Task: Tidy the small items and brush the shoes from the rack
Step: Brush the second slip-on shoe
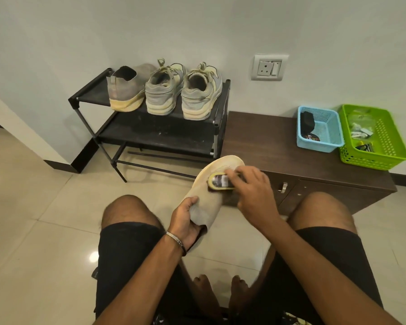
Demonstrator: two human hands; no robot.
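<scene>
Brushing is under way on a beige knit slip-on shoe with a pale yellow sole [205, 198], held in the air between the person's knees, just in front of the near left corner of the low dark-brown wooden cabinet [267, 137]. The left hand [185, 221] grips the shoe at its heel opening, fingers curled round the collar with the thumb on the knit upper. The right hand [251, 191] is clamped on a small yellow-edged shoe brush with a dark label [220, 181], pressing it against the upper near the toe.

On the top shelf of the black metal-framed shoe rack [150, 127] stand the matching beige slip-on shoe [124, 90], towards the left end, and a pair of grey-and-cream laced sneakers [183, 90], towards the right end, heels facing out. At the far right end of the cabinet top sit a light blue perforated plastic basket [319, 130] and, touching it, a lime green perforated plastic basket [373, 137] holding small items too small to name.

Risk, as I judge it: the shoe is supported only at the soft heel, so firm strokes near the toe could fold the knit or twist it out of the left hand onto the glossy cream floor tiles [33, 207]. The compact brush may also slip from the fingers if pushed hard.
</scene>
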